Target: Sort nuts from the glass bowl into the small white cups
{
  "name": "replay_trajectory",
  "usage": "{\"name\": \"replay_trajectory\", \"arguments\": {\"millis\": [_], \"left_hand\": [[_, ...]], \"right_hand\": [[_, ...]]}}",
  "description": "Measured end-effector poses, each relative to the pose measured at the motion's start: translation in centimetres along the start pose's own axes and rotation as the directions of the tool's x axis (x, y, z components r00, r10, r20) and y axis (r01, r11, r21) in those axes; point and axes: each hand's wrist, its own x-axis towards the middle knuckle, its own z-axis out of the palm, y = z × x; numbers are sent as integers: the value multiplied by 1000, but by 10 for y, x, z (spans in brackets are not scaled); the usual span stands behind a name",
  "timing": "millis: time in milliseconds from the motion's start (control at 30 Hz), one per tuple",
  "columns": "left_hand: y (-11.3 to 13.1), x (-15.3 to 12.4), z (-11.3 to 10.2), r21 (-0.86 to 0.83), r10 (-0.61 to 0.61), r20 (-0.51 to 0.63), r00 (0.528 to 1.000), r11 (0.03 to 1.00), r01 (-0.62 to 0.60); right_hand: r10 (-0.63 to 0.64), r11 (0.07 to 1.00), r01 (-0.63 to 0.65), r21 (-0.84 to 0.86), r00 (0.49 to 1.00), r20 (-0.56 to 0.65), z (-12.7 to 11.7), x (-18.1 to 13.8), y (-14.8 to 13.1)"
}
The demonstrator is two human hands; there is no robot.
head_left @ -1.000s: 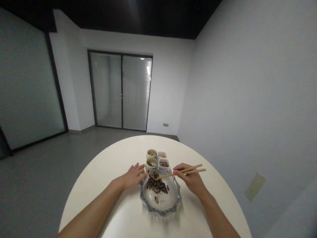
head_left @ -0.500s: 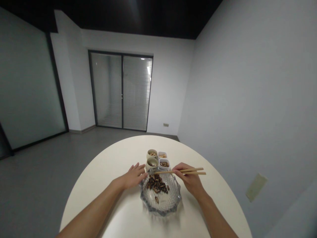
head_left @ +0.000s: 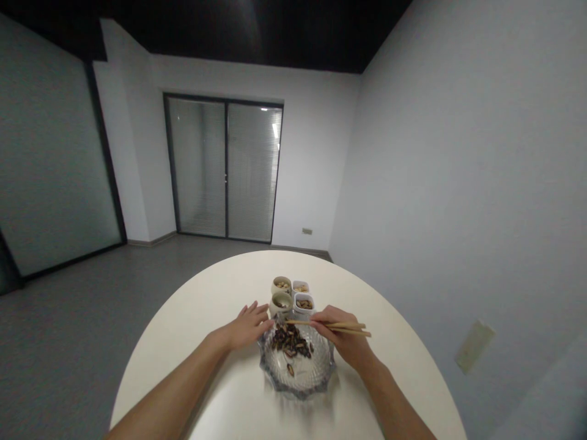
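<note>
Chopsticks [head_left: 353, 326] shifted left, pinched in right hand [head_left: 345, 337]; left hand [head_left: 247, 327] fingers spread at bowl [head_left: 298, 392]. White table [head_left: 224, 397], grey floor [head_left: 68, 324].

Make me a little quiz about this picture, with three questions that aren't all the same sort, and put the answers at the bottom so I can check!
1. Which of the person's own hands holds the chopsticks, the left or the right?
2. True or false: the glass bowl has nothing inside it.
3. How many small containers stand just past the bowl?
A) two
B) three
C) four

Key:
1. The right hand.
2. False: dark pieces lie in it.
3. C
</note>
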Motion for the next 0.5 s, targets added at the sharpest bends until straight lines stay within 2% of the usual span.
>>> {"name": "replay_trajectory", "arguments": {"millis": [300, 500], "left_hand": [[-6, 1, 4, 6, 14, -12, 1000, 1000, -14], [-6, 0, 5, 13, 11, -5, 1000, 1000, -11]], "right_hand": [[10, 999, -2, 52, 989, -150, -5, -2, 3], [52, 998, -37, 52, 940, -336, -10, -4, 12]]}}
